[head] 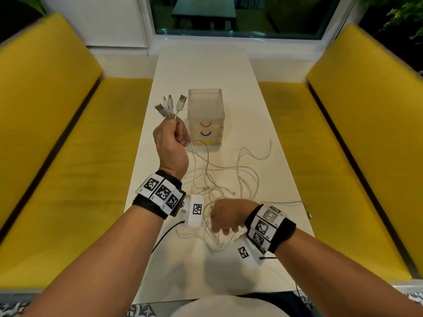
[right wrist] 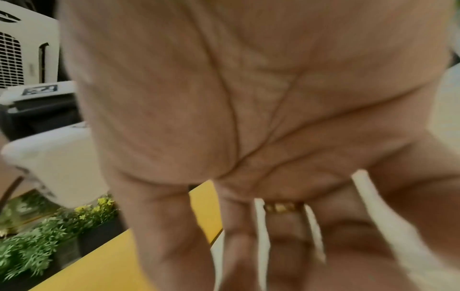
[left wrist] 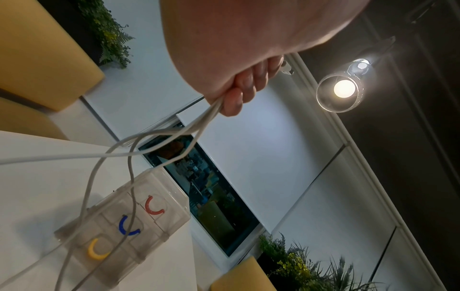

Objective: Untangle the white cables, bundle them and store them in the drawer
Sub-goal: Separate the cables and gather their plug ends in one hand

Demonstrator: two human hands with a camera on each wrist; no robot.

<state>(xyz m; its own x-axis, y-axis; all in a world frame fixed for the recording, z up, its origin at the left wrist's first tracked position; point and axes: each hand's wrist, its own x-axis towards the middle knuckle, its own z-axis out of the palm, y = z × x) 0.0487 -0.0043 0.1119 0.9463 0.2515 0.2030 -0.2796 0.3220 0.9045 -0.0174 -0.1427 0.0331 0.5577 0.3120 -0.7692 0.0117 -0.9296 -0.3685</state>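
Raised above the table, my left hand (head: pixel 173 135) grips several white cables just below their plugs (head: pixel 172 104), which fan out above the fist. In the left wrist view its fingers (left wrist: pixel 240 92) are curled round the cords (left wrist: pixel 174 135) that hang down to the table. The rest of the white cables (head: pixel 229 179) lie tangled on the table. My right hand (head: pixel 225 219) is low in that tangle near the front edge, and cords (right wrist: pixel 260 226) run between its bent fingers. A translucent drawer unit (head: pixel 204 115) with red, blue and yellow handles stands behind the left hand, all drawers closed.
The long white table (head: pixel 201 72) runs between two yellow benches, one on the left (head: pixel 68 156) and one on the right (head: pixel 354 156). A loose plug (head: pixel 309 212) lies near the table's right edge. A window closes the far end.
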